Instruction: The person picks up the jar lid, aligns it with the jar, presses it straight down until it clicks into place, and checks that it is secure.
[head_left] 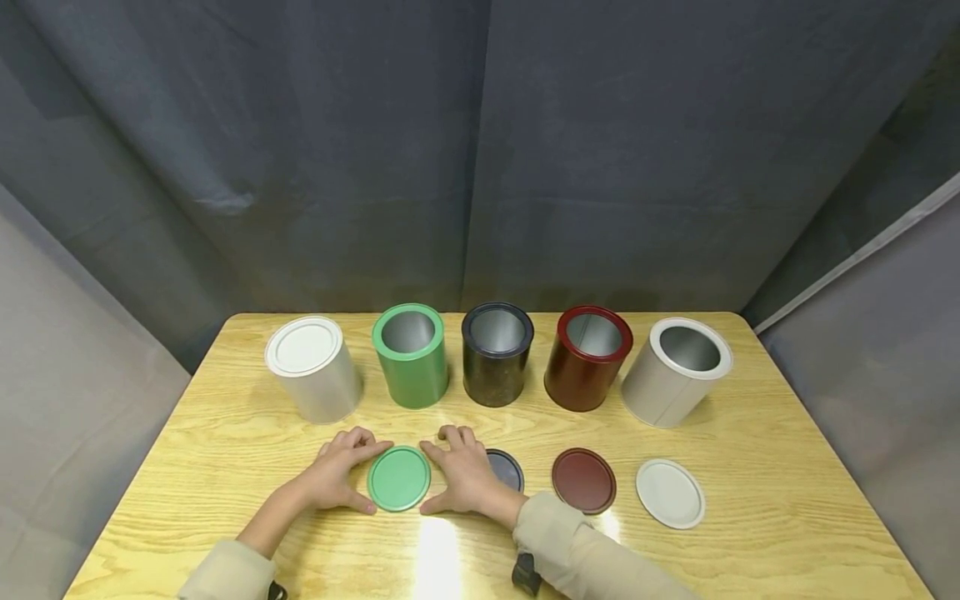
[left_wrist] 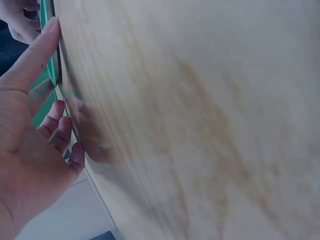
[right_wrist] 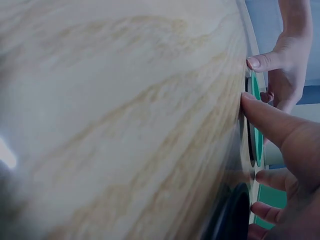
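Currently both hands sit on the table (head_left: 225, 433) w/ the green lid (head_left: 398, 478) between them, lid lying flat near the front edge, just in front of the green can (head_left: 411, 356). Left hand (head_left: 337, 472): thumb and forefinger curved round the lid's left rim, touching it; other fingers loosely curled, tips on the wood. Right hand (head_left: 465, 475): same arrangement on the right rim, thumb at the near side, forefinger at the far side. So each grip is a light, partly open pinch on the lid edge; lid not lifted. Left wrist view shows the left thumb tip against the green rim; right wrist view shows the right thumb and the left thumb both at the rim, approx. opposite. Black lid (head_left: 507, 469) lies flat just right of the right hand, partly hidden by it. Further right, flat on the table: dark red lid (head_left: 583, 481), then white lid (head_left: 670, 493). Back row, L to R: white can w/ lid on (head_left: 312, 368), green can, black can (head_left: 497, 354), dark red can (head_left: 587, 357), white open can (head_left: 676, 372); all but the first are open.
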